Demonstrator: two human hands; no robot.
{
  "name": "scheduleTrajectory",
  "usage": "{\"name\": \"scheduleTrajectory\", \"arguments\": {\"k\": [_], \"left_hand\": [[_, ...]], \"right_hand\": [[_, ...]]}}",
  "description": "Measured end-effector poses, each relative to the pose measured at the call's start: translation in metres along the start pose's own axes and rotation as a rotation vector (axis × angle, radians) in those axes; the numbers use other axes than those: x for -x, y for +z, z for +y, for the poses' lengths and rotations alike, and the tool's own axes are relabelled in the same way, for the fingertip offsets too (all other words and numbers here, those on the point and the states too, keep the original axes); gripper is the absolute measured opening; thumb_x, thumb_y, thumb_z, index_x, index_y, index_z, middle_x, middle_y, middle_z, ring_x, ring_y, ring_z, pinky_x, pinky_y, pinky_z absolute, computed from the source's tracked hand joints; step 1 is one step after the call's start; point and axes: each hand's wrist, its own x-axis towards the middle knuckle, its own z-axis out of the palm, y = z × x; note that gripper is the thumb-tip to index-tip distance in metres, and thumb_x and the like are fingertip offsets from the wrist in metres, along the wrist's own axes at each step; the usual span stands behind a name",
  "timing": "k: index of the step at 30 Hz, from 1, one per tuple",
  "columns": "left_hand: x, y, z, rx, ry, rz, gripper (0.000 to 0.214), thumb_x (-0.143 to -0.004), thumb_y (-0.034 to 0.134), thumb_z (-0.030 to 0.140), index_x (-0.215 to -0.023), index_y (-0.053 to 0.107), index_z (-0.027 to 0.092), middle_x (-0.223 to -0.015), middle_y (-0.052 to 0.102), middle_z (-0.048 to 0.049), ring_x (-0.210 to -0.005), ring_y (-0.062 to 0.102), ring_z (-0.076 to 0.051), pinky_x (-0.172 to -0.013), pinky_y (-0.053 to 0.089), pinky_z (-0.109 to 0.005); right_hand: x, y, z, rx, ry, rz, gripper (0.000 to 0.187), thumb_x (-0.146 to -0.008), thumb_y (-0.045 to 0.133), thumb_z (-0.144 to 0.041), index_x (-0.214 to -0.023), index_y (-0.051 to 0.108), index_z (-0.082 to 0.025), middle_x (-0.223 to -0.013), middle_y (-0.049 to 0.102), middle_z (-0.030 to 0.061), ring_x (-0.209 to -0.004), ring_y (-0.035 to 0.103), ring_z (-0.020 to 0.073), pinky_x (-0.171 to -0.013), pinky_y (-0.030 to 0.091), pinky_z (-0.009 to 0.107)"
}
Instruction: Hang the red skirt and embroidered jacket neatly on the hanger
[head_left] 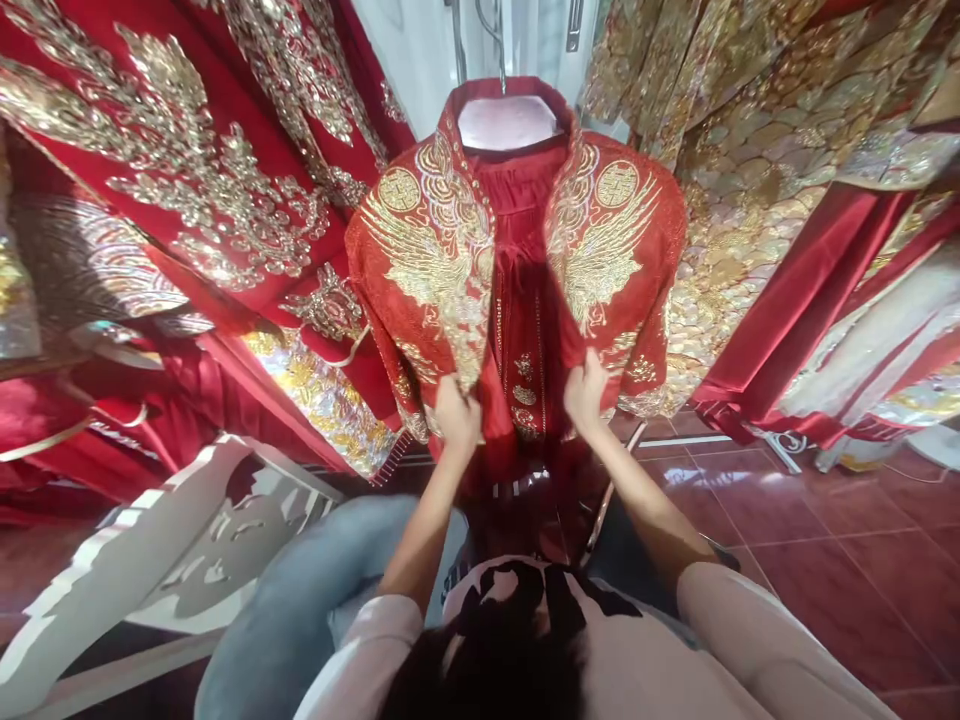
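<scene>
A red jacket (427, 260) with gold phoenix-wing embroidery hangs open in front of me on a white padded hanger (510, 122). A darker red inner garment (521, 250) shows between its front panels. My left hand (457, 415) grips the lower edge of the left-hand panel. My right hand (585, 390) holds the matching edge of the other panel. The jacket's hem is partly hidden behind my fingers.
Red and gold embroidered garments (187, 180) hang close on the left, with more (750, 250) on the right. Below lies a polished dark red tile floor (825, 540). A white cut-out panel (187, 540) leans at lower left, beside a blue-jeans leg (300, 570).
</scene>
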Motion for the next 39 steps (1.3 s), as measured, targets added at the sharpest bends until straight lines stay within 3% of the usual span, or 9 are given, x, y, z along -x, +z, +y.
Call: {"name": "scheduleTrajectory", "arguments": {"k": [4,7,11,15,18,21,25,31,39], "left_hand": [[0.036,-0.004,0.050,0.137,0.103,-0.015,0.012,-0.081,0.041,0.012,-0.078,0.049,0.019,-0.071,0.051,-0.0048,-0.068,0.050,-0.019,-0.067,0.043,-0.031],[0.033,0.011,0.061,0.045,0.072,-0.159,0.012,-0.084,0.044,0.013,-0.088,0.053,0.019,-0.086,0.059,-0.0076,-0.080,0.054,-0.022,-0.074,0.045,-0.032],[0.006,0.037,0.034,-0.085,-0.050,-0.273,0.031,-0.086,0.037,0.008,-0.109,0.055,0.015,-0.106,0.058,-0.0161,-0.104,0.052,-0.030,-0.085,0.044,-0.039],[0.019,0.050,-0.009,0.324,-0.335,-0.325,0.023,-0.079,0.054,0.013,-0.102,0.059,0.017,-0.113,0.055,-0.0148,-0.119,0.043,-0.031,-0.105,0.031,-0.042],[0.056,0.051,-0.048,0.598,-0.586,-0.398,0.023,-0.064,0.068,0.012,-0.084,0.058,0.019,-0.100,0.059,-0.0100,-0.113,0.049,-0.029,-0.106,0.031,-0.041],[0.088,0.046,-0.087,0.657,-0.821,-0.402,0.025,-0.061,0.071,0.019,-0.076,0.051,0.019,-0.079,0.058,-0.0067,-0.094,0.058,-0.030,-0.093,0.040,-0.048],[0.091,0.035,-0.122,0.860,-1.045,-0.415,0.034,-0.064,0.070,0.038,-0.085,0.050,0.020,-0.088,0.060,-0.0055,-0.091,0.061,-0.025,-0.084,0.046,-0.043],[0.065,0.027,-0.127,1.189,-1.137,-0.527,0.037,-0.064,0.073,0.040,-0.089,0.054,0.020,-0.091,0.064,-0.0015,-0.084,0.064,-0.016,-0.083,0.050,-0.033],[0.054,0.020,-0.112,1.176,-1.210,-0.759,0.020,-0.067,0.073,0.024,-0.077,0.060,0.013,-0.069,0.066,-0.0034,-0.060,0.064,-0.015,-0.055,0.049,-0.025]], "right_hand": [[0.033,-0.017,-0.064,-0.246,-0.131,-0.011,0.014,-0.070,0.034,-0.009,-0.065,0.029,-0.022,-0.054,0.030,-0.0035,-0.051,0.030,0.0114,-0.051,0.029,0.024],[0.025,0.006,-0.072,-0.191,-0.104,-0.076,0.013,-0.071,0.033,-0.009,-0.066,0.033,-0.021,-0.056,0.035,-0.0021,-0.053,0.035,0.0123,-0.054,0.032,0.025],[0.003,0.059,-0.036,-0.037,-0.005,-0.220,0.024,-0.073,0.034,-0.009,-0.088,0.053,-0.014,-0.083,0.054,0.0094,-0.078,0.051,0.0202,-0.074,0.043,0.034],[0.033,0.085,0.004,-0.238,0.077,-0.352,0.042,-0.073,0.041,-0.010,-0.113,0.053,-0.014,-0.112,0.056,0.0134,-0.108,0.051,0.0236,-0.099,0.038,0.042],[0.079,0.083,0.039,-0.569,0.496,-0.375,0.041,-0.061,0.055,-0.012,-0.101,0.057,-0.019,-0.109,0.059,0.0084,-0.108,0.053,0.0225,-0.103,0.036,0.040],[0.109,0.070,0.077,-0.717,0.900,-0.262,0.039,-0.051,0.064,-0.018,-0.088,0.053,-0.022,-0.095,0.060,0.0047,-0.095,0.057,0.0227,-0.088,0.046,0.042],[0.108,0.052,0.109,-0.821,1.008,-0.209,0.041,-0.052,0.070,-0.034,-0.085,0.049,-0.023,-0.097,0.060,0.0021,-0.095,0.058,0.0186,-0.080,0.049,0.035],[0.100,0.054,0.118,-0.891,1.125,-0.107,0.044,-0.053,0.075,-0.034,-0.087,0.048,-0.026,-0.089,0.065,-0.0029,-0.090,0.060,0.0146,-0.080,0.048,0.032],[0.093,0.044,0.107,-0.956,1.129,-0.059,0.040,-0.055,0.074,-0.028,-0.090,0.055,-0.023,-0.096,0.068,0.0001,-0.093,0.062,0.0167,-0.083,0.050,0.034]]}}
